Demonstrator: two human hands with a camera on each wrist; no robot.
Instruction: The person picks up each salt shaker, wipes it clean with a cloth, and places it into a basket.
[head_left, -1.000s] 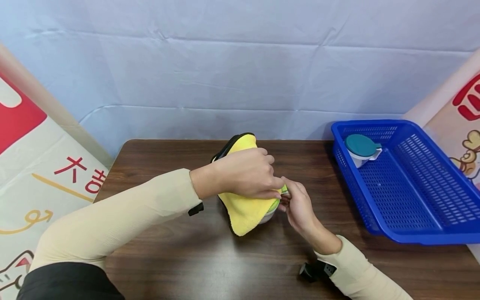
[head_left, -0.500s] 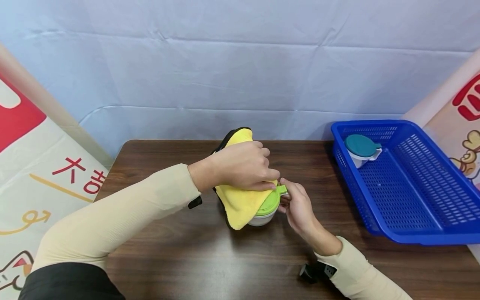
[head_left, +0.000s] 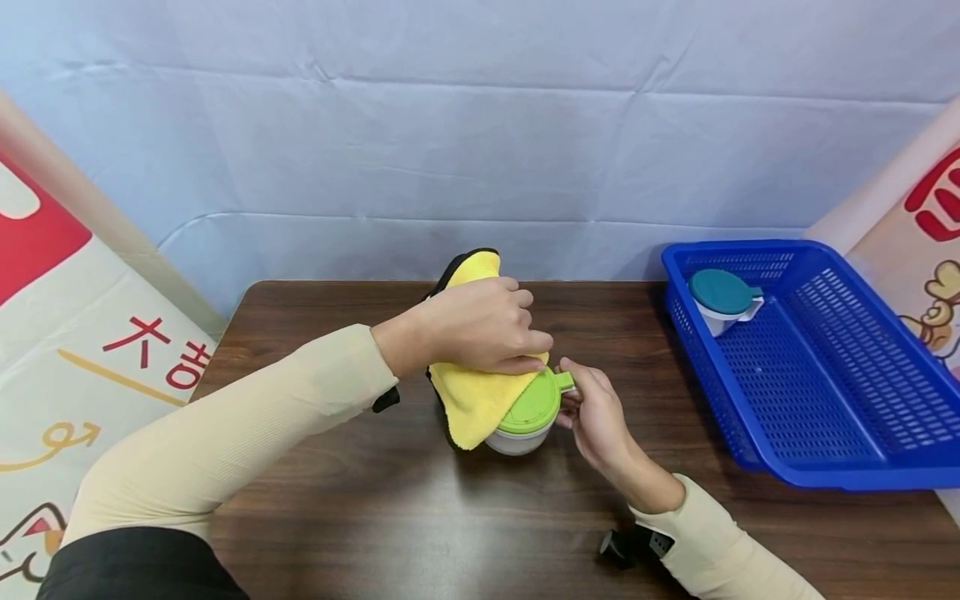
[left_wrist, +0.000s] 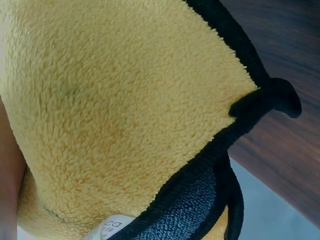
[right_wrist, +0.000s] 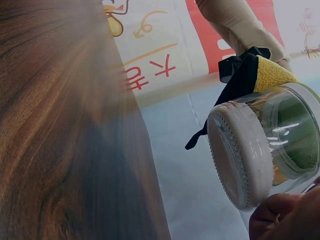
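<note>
A clear seasoning jar with a bright green lid (head_left: 532,404) is raised off the table. White contents (right_wrist: 250,150) lie at its base in the right wrist view. My right hand (head_left: 596,417) grips it by the handle side; the handle is mostly hidden behind the fingers. My left hand (head_left: 480,325) holds a yellow cleaning cloth (head_left: 480,408) with black edging against the left part of the lid. The cloth (left_wrist: 115,100) fills most of the left wrist view, showing its grey reverse and a white tag. Left fingertips are partly hidden by the hand's back.
A blue plastic basket (head_left: 750,442) stands on the right of the brown wooden table (head_left: 360,517). In its far left corner sits a second jar with a teal lid (head_left: 720,290). A pale cloth backdrop (head_left: 465,150) hangs behind the table.
My left hand and the cloth have moved left and slightly away from me across the lid, so more green lid and jar wall show. The right hand keeps its grip and barely moves.
</note>
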